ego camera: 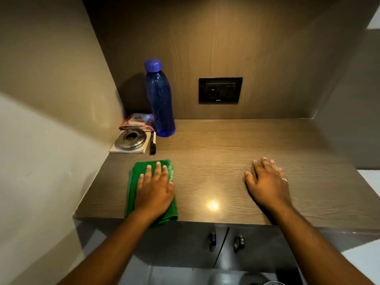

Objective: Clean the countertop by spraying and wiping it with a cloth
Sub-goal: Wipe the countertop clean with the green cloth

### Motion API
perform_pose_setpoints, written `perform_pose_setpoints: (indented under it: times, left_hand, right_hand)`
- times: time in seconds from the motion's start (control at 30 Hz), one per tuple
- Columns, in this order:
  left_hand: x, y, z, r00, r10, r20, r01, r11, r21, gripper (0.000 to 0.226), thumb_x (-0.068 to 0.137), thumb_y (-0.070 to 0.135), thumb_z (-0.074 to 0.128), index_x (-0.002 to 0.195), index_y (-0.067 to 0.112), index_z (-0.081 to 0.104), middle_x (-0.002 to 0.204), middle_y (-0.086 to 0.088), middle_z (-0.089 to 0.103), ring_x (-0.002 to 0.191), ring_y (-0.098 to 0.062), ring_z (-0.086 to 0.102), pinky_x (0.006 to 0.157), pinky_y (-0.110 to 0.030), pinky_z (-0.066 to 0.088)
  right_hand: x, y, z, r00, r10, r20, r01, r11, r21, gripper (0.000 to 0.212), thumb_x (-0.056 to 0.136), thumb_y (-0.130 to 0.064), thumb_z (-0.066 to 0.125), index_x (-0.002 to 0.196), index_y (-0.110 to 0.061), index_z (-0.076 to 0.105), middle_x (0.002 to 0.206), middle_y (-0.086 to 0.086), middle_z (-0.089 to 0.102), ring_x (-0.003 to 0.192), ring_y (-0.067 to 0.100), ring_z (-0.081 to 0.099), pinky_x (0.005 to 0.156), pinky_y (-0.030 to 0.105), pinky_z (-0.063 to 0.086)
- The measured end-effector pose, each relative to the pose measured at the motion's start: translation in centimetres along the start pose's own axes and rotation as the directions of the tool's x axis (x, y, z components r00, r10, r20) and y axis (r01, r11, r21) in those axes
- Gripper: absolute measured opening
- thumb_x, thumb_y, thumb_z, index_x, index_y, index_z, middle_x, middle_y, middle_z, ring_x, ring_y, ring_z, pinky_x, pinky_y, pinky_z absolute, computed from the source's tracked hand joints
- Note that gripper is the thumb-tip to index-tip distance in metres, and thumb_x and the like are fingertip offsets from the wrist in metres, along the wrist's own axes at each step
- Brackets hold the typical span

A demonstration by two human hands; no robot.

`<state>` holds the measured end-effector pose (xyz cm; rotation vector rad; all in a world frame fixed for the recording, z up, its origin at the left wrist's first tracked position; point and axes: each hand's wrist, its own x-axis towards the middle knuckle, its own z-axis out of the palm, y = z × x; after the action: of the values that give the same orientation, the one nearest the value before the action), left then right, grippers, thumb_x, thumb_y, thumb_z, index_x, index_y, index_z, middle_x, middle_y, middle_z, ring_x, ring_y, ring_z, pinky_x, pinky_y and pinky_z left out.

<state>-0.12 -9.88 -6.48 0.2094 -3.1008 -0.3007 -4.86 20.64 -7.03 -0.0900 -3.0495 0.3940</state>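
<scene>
A folded green cloth (134,182) lies on the wood-grain countertop (216,153), near its front left edge. My left hand (155,188) presses flat on top of the cloth, fingers spread and pointing away from me. My right hand (267,182) rests flat on the bare countertop to the right, fingers apart, holding nothing. A ring shows on one of its fingers. No spray bottle is in view.
A blue plastic bottle (160,99) stands upright at the back left corner. Beside it lie a wipes packet (137,121), a metal ashtray (130,139) on a card, and a black marker (152,144). A black wall socket (220,90) sits on the back panel. Cupboard doors with knobs (225,240) are below the counter.
</scene>
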Motion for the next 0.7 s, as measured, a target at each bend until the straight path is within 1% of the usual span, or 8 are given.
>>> perform_pose_setpoints:
  times: [0.1, 0.17, 0.27, 0.33, 0.4, 0.5, 0.63, 0.7]
  left_hand:
    - [0.2, 7.5, 1.4, 0.991, 0.134, 0.019, -0.134, 0.991, -0.027, 0.059, 0.097, 0.04, 0.022, 0.152, 0.021, 0.01, 0.161, -0.002, -0.001, 0.147, -0.025, -0.007, 0.115, -0.041, -0.007]
    - [0.5, 12.2, 2.3, 0.983, 0.176, 0.053, -0.174, 0.984, -0.042, 0.061, 0.095, 0.04, 0.022, 0.152, 0.02, 0.01, 0.161, -0.003, -0.001, 0.147, -0.026, -0.007, 0.116, -0.042, -0.007]
    - [3.2, 15.2, 3.0, 0.975, 0.211, 0.075, -0.209, 0.977, -0.033, 0.064, 0.093, 0.041, 0.021, 0.152, 0.02, 0.011, 0.162, -0.003, 0.002, 0.148, -0.026, -0.003, 0.117, -0.045, -0.003]
    - [6.5, 14.1, 2.7, 0.985, 0.159, 0.065, -0.159, 0.987, 0.003, 0.063, 0.094, 0.041, 0.022, 0.152, 0.02, 0.012, 0.162, -0.003, 0.003, 0.148, -0.027, 0.002, 0.117, -0.048, 0.001]
    - [10.3, 12.4, 2.1, 0.998, 0.051, 0.047, -0.052, 0.998, 0.036, 0.062, 0.096, 0.041, 0.023, 0.152, 0.018, 0.012, 0.162, -0.005, 0.004, 0.148, -0.029, 0.005, 0.117, -0.05, 0.004]
    - [15.4, 11.5, 1.6, 0.997, -0.064, 0.037, 0.061, 0.997, 0.056, 0.062, 0.097, 0.042, 0.026, 0.152, 0.016, 0.014, 0.162, -0.006, 0.006, 0.147, -0.031, 0.007, 0.118, -0.052, 0.007]
    - [20.5, 15.4, 2.5, 0.989, -0.144, 0.042, 0.143, 0.989, 0.04, 0.063, 0.096, 0.044, 0.029, 0.152, 0.016, 0.018, 0.162, -0.004, 0.005, 0.147, -0.032, 0.004, 0.118, -0.051, 0.005]
    - [22.0, 18.7, 3.1, 0.991, -0.127, 0.04, 0.125, 0.991, 0.037, 0.065, 0.095, 0.045, 0.032, 0.151, 0.016, 0.02, 0.162, -0.004, 0.006, 0.147, -0.032, 0.004, 0.118, -0.05, 0.006]
  right_hand:
    - [0.0, 0.2, -0.8, 1.0, 0.02, 0.023, -0.023, 0.993, 0.119, 0.061, 0.095, -0.053, 0.039, 0.145, -0.019, 0.044, 0.158, 0.005, 0.033, 0.148, 0.023, 0.023, 0.118, 0.043, 0.021]
    - [-0.3, 1.6, -1.6, 0.999, 0.035, 0.009, -0.037, 0.979, 0.201, 0.055, 0.096, -0.047, 0.044, 0.144, -0.019, 0.046, 0.156, 0.004, 0.039, 0.146, 0.021, 0.028, 0.115, 0.043, 0.027]
    - [-0.6, 7.8, -4.1, 0.994, 0.103, -0.039, -0.099, 0.991, 0.093, 0.047, 0.096, -0.046, 0.045, 0.134, -0.02, 0.055, 0.148, 0.006, 0.048, 0.136, 0.026, 0.043, 0.106, 0.048, 0.039]
    - [-0.9, 12.8, -6.2, 0.982, 0.185, -0.048, -0.182, 0.981, 0.066, 0.047, 0.096, -0.047, 0.043, 0.128, -0.015, 0.058, 0.143, 0.012, 0.052, 0.128, 0.031, 0.05, 0.102, 0.052, 0.043]
    - [-1.1, 16.1, -7.4, 0.966, 0.255, -0.042, -0.253, 0.966, 0.057, 0.051, 0.098, -0.047, 0.039, 0.129, -0.012, 0.057, 0.144, 0.014, 0.052, 0.129, 0.034, 0.049, 0.105, 0.054, 0.04]
    - [-0.8, 17.4, -7.1, 0.966, 0.248, -0.077, -0.244, 0.968, 0.059, 0.043, 0.099, -0.038, 0.042, 0.121, -0.007, 0.062, 0.139, 0.018, 0.055, 0.126, 0.035, 0.05, 0.107, 0.051, 0.039]
    - [0.1, 18.6, -5.8, 0.968, 0.238, -0.073, -0.235, 0.971, 0.045, 0.047, 0.1, -0.039, 0.036, 0.132, -0.011, 0.057, 0.15, 0.011, 0.046, 0.14, 0.028, 0.038, 0.12, 0.045, 0.022]
    - [0.4, 19.2, -5.1, 0.97, 0.224, -0.098, -0.22, 0.974, 0.057, 0.05, 0.1, -0.041, 0.033, 0.137, -0.014, 0.053, 0.153, 0.009, 0.042, 0.144, 0.025, 0.033, 0.122, 0.041, 0.014]
